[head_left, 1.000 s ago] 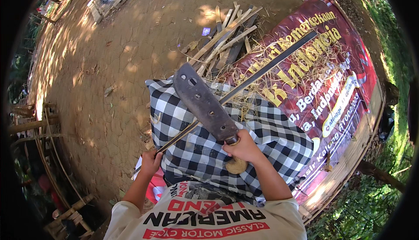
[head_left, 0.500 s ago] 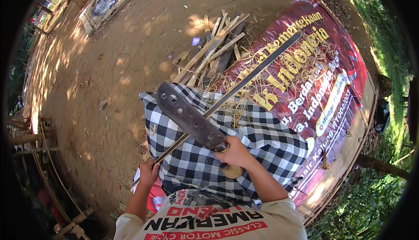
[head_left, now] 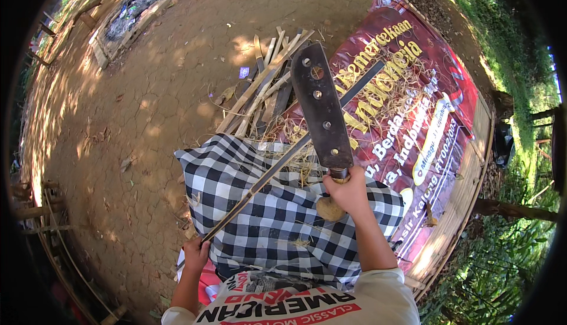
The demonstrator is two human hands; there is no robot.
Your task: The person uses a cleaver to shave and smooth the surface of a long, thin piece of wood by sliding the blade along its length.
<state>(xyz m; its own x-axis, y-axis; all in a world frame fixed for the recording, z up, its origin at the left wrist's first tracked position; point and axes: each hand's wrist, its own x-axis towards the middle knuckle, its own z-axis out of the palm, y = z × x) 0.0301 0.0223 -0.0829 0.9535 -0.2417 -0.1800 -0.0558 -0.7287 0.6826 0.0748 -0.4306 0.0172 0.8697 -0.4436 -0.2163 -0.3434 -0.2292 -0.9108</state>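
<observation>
In my right hand (head_left: pixel 348 190), fingers closed round its handle, is a machete (head_left: pixel 322 103) with a broad dark blade pierced by several round holes. A rounded wooden knob ends its handle, and the blade points away from me, passing over the strip. My left hand (head_left: pixel 196 255) grips the near end of a long, thin bamboo strip (head_left: pixel 269 174), dark with a pale edge. The strip slants across my lap to the far right, partly hidden behind the blade. A black-and-white checked cloth (head_left: pixel 254 224) covers my lap beneath it.
A pile of split strips (head_left: pixel 266 88) lies on the cracked dirt ground ahead. To the right, a dark red printed banner (head_left: pixel 407 153) strewn with pale shavings (head_left: pixel 393 91) covers a bamboo platform (head_left: pixel 452 230). An ash pit (head_left: pixel 133 12) with a raised border is at far left.
My right hand has lifted the machete away and to the right; its blade has swung from pointing far left to pointing nearly straight ahead. My left hand still grips the strip.
</observation>
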